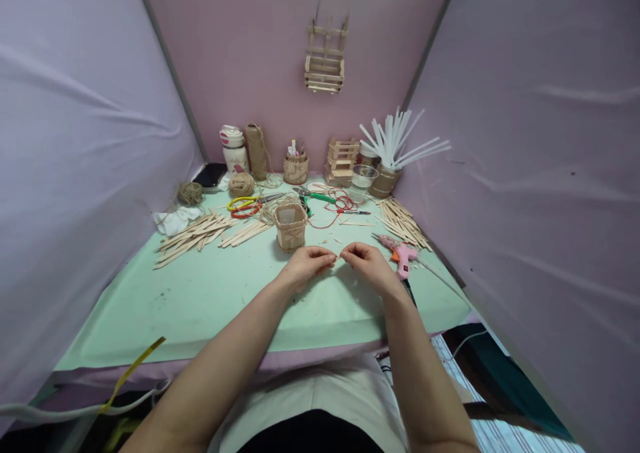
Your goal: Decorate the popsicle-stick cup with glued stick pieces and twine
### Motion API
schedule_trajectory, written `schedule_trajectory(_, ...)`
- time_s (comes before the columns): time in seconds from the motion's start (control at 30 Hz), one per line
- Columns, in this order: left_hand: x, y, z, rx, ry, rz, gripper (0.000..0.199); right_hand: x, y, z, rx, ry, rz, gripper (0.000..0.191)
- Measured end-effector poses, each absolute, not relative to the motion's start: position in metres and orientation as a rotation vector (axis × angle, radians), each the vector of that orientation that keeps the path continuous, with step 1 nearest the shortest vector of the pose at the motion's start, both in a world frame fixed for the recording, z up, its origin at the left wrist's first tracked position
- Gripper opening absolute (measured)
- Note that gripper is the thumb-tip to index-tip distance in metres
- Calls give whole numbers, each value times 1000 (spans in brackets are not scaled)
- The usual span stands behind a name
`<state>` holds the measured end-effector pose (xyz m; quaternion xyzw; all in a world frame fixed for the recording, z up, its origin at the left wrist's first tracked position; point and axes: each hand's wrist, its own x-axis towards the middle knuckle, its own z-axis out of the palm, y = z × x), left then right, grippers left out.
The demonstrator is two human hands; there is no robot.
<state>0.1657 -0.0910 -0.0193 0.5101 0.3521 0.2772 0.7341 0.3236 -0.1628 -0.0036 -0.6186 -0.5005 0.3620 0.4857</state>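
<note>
One table point(210, 313), covered in pale green, carries everything but one wooden rack point(325, 76), which hangs on the wall behind. Wooden sticks lie in three piles: a broad left pile point(195, 236), a smaller middle pile point(245, 233) and a right pile point(403, 223); they overlap too much to count singly. One brown pot point(384, 182) holds a spray of white rods point(393, 140), likewise past counting.

Two hands meet over the table near its front. The left hand point(307, 264) has thumb and fingertips together, and so has the right hand point(370, 265), the tips nearly meeting; whether anything is pinched there is too small to tell.

At the back stand one bottle point(235, 152), one roll point(257, 152) and one wooden stand point(344, 150). One pink glue gun point(401, 256) lies just beside the right hand. One small box point(291, 233) stands upright just beyond the left hand. Smaller yet: one clear cup point(362, 183), one pen pot point(296, 170) and two balls of twine, one tan point(241, 184), one darker point(191, 193).
</note>
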Motion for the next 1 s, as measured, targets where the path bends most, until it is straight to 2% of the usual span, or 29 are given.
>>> schedule_trajectory(0.23,168,-94,-20,1440,901,710,20,316,-159,-9,-1572,-1217,816,19)
schedule_trajectory(0.67,168,-90,-20,958,835,677,30,313,-154,-22,-1294,-823,981,27)
schedule_trajectory(1.0,170,-94,-17,939,838,740,33,307,-151,-17,-1454,-934,832,21)
